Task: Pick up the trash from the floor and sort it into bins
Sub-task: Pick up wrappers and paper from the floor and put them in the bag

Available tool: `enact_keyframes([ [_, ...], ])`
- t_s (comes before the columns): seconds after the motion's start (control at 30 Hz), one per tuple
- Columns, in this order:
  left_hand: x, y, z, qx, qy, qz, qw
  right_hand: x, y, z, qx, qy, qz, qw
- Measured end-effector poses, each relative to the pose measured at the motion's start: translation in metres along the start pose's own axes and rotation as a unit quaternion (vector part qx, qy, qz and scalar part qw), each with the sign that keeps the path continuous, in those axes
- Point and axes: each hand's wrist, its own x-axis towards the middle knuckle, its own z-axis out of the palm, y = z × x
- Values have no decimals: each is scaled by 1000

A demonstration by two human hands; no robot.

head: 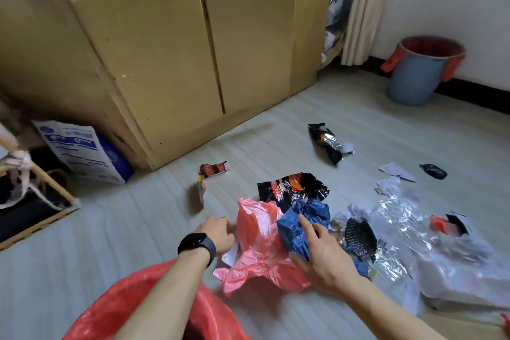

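The left hand point(218, 233) pinches the crumpled red plastic bag point(258, 251) at its left edge. The right hand point(321, 259) lies with spread fingers on the crumpled blue plastic bag point(300, 223), just right of the red one.

Red bag point(256, 251): crumpled thin plastic, lying on the floor, centre foreground.
Blue bag point(299, 225): scrunched, resting on the red bag's right edge.
Black-and-red wrapper point(292, 190): torn foil, just behind the blue bag.
Second black wrapper point(327, 143): lies alone, farther back.
Clear plastic point(408, 232): heaped at right.
Blue bin point(419, 72): red liner, by the far wall.
Near bin liner point(132, 309): red, bottom edge.
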Motion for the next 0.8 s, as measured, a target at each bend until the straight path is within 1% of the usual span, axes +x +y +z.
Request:
enact_keyframes([
  [0.17,66,-5,60,-60,-67,-79,993,52,0,34,2,18,-7,1000],
  [0.23,81,-7,82,-96,-82,-121,985,63,4,46,8,19,-8,1000],
  [0.3,92,-10,105,-106,-91,-144,980,67,13,61,12,14,1,1000],
  [0.33,95,-12,114,-101,-77,-156,980,66,17,66,15,15,6,1000],
  [0.43,85,-7,118,-111,1,-206,972,53,33,69,11,27,10,1000],
  [0.53,74,-2,96,-103,37,-196,975,39,46,52,10,46,20,999],
  [0.63,52,5,56,-85,77,-152,982,18,51,24,17,92,19,995],
  [0.67,24,8,26,-93,104,-133,981,-1,41,-3,16,116,14,993],
  [0.77,-3,14,1,-98,145,-88,981,-11,33,-28,14,148,19,989],
  [0.8,-25,14,-14,-103,161,-73,979,-20,24,-43,11,161,10,987],
])
